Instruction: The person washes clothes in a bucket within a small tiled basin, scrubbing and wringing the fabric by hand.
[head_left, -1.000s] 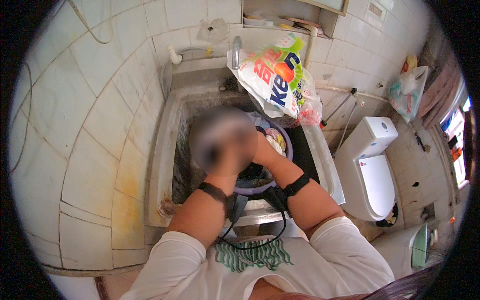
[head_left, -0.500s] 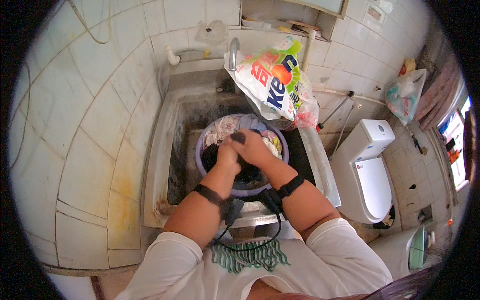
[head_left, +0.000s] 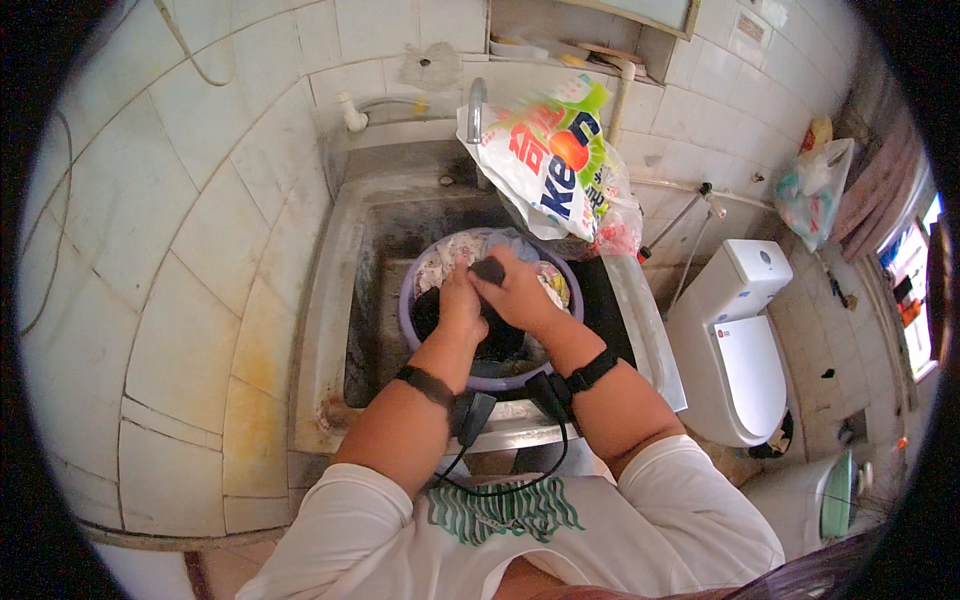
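A round lilac basin point(head_left: 497, 383) stands in the stone-coloured sink, with wet laundry in it. Above the basin my two hands press together around a piece of dark cloth point(head_left: 487, 270); a bunch of it pokes out at the top of the grip. My left hand point(head_left: 460, 303) is closed on its left side, my right hand point(head_left: 517, 293) wrapped over it from the right. Below them lies more black fabric point(head_left: 502, 343). Pale flowered cloth point(head_left: 437, 265) sits at the basin's far left, and a colourful garment point(head_left: 552, 280) at its far right.
The sink point(head_left: 322, 330) surrounds the basin. A metal faucet point(head_left: 477, 110) rises at the back, beside a white printed plastic bag point(head_left: 545, 165) on the far right corner. A white toilet point(head_left: 745, 370) stands to the right. Tiled wall point(head_left: 200, 200) borders the left.
My hands have shifted slightly within the grip, and more of the dark cloth bulges out between them at the top. The whole view has moved a little.
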